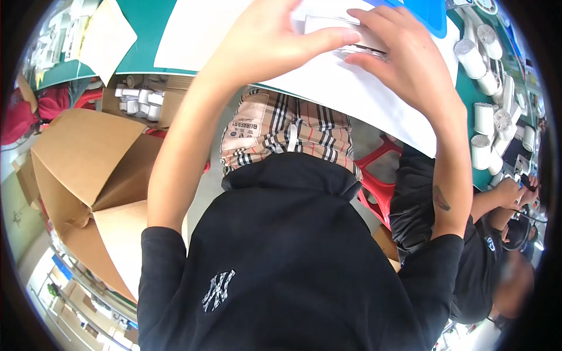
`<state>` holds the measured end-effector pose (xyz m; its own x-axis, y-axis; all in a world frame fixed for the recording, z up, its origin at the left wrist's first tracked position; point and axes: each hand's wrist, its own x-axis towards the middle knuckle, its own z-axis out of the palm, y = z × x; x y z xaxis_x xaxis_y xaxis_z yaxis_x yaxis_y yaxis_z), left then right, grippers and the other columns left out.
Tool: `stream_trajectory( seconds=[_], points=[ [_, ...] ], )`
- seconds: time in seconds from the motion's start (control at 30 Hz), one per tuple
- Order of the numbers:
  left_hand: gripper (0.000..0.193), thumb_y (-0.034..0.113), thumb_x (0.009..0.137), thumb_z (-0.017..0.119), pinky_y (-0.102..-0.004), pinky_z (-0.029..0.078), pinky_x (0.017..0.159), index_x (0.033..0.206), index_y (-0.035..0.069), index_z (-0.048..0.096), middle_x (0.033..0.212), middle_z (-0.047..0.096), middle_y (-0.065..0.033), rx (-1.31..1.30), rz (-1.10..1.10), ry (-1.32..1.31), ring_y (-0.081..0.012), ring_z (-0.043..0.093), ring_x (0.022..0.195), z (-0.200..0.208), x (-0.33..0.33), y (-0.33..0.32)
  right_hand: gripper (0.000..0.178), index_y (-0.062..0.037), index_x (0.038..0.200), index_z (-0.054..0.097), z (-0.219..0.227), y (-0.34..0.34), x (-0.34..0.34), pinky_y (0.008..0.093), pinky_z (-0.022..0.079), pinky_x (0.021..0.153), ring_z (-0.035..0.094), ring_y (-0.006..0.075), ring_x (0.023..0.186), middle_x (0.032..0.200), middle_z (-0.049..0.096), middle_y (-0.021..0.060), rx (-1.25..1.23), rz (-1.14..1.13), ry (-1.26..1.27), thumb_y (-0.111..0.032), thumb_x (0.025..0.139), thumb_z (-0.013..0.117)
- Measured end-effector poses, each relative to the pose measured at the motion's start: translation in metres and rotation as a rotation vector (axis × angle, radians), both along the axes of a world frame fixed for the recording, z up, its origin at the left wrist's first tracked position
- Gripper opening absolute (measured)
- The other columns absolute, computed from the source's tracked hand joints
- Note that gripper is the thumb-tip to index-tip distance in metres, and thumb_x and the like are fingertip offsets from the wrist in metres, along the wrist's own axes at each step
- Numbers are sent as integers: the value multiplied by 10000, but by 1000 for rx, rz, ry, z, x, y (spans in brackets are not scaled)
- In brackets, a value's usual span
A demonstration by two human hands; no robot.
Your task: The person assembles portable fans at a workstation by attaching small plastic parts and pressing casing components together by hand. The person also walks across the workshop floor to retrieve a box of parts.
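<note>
At the top of the head view, a white box-shaped piece (328,24) with a dark line along its near right edge sits over a white sheet (351,82) on the table. My left hand (275,44) holds its left side, the thumb lying across it. The other fingers of this hand run out past the frame's upper edge. From the right, my right hand (407,52) grips the same piece, with fingertips on its far side and the thumb by its near edge. What kind of piece it is, I cannot make out.
Several white cylindrical parts (483,119) stand at the table's right, beyond a blue tray (430,14). A yellowish paper (108,41) hangs over the edge at left. Below are an open cardboard box (88,152) and a red stool (374,181). A co-worker's hands (515,192) work at far right.
</note>
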<state>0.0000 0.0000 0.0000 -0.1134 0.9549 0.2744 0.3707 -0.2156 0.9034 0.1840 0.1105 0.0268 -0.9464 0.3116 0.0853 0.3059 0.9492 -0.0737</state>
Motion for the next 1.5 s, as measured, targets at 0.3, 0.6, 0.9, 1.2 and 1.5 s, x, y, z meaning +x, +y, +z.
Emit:
stream_trajectory(
  seconds=[0.3, 0.6, 0.9, 1.2, 1.5],
  points=[
    [483, 173, 855, 616, -445, 368, 996, 1237, -94, 491, 1152, 555, -249, 218, 7, 355, -380, 494, 1141, -37, 30, 5, 427, -65, 1183, 619, -20, 3, 29, 378, 443, 887, 560, 308, 1025, 1099, 617, 114, -9, 69, 265, -166, 780, 718],
    [462, 199, 897, 540, -398, 371, 902, 1257, -83, 473, 1060, 554, -160, 128, 166, 668, -299, 506, 1013, -33, 51, -8, 437, -59, 1206, 629, -23, 6, 34, 370, 434, 936, 559, 298, 1086, 1166, 625, 118, -12, 121, 241, -98, 776, 691],
    [441, 197, 880, 546, -385, 391, 833, 1238, -55, 494, 1007, 549, -145, 171, 235, 676, -283, 511, 952, -41, 55, -11, 421, -77, 1201, 636, -27, 3, 33, 372, 446, 942, 568, 290, 1095, 1170, 635, 108, -33, 118, 253, -87, 783, 689],
    [408, 189, 873, 551, -402, 411, 848, 1206, -47, 530, 977, 586, -147, 251, 273, 724, -296, 536, 961, -46, 49, -8, 402, -82, 1231, 617, -31, 13, 33, 361, 439, 957, 570, 292, 1112, 1182, 635, 123, -23, 139, 249, -122, 834, 665],
    [396, 159, 875, 555, -424, 390, 942, 1197, -70, 530, 1139, 563, -188, 382, 189, 604, -327, 514, 1094, -50, 45, 4, 379, -111, 1261, 606, -29, -7, 34, 357, 447, 922, 571, 277, 1057, 1195, 609, 91, 142, 23, 233, -189, 891, 616]
  ],
)
